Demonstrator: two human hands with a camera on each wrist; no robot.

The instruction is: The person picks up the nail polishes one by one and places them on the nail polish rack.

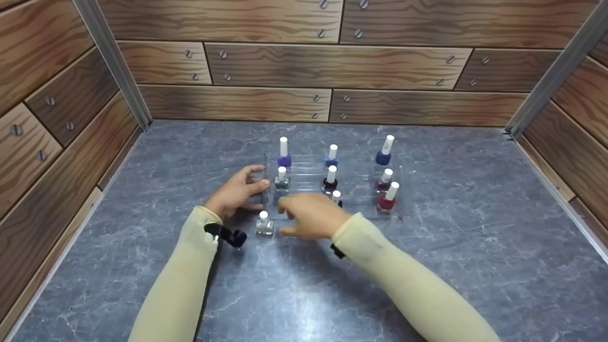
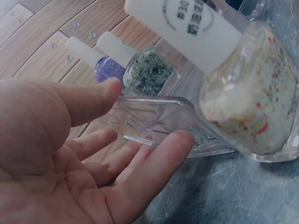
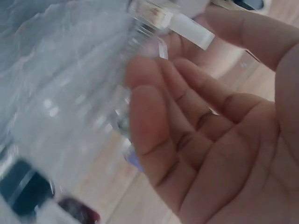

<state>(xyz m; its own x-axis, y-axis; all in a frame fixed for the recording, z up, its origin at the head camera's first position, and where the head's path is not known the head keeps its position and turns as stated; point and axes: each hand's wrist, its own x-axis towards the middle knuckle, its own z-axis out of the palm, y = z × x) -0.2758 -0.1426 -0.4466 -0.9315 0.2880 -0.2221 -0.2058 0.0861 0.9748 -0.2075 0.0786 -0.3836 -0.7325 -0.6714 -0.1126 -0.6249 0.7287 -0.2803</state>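
Note:
A clear tiered stand (image 1: pixel 304 183) holds several nail polish bottles with white caps. At its left end is my left hand (image 1: pixel 240 192), thumb and fingers apart beside the clear side panel (image 2: pixel 159 103); whether they press on it is hard to tell. A nail polish bottle with speckled polish (image 2: pixel 261 93) stands on the table just in front of that end. Right of this bottle hovers my right hand (image 1: pixel 313 216), fingers loosely bent and holding nothing. It partly covers the stand's front tier and a bottle there (image 1: pixel 336 195).
On the back tier are purple (image 1: pixel 284 160), blue (image 1: pixel 331 161) and navy (image 1: pixel 383 157) polishes. The middle tier bears a speckled one (image 1: pixel 282 182), a dark one (image 1: pixel 330 184) and a plum one (image 1: pixel 382 184). A red polish (image 1: pixel 386 203) stands at front right. Wood-patterned walls (image 1: pixel 304 66) enclose the table.

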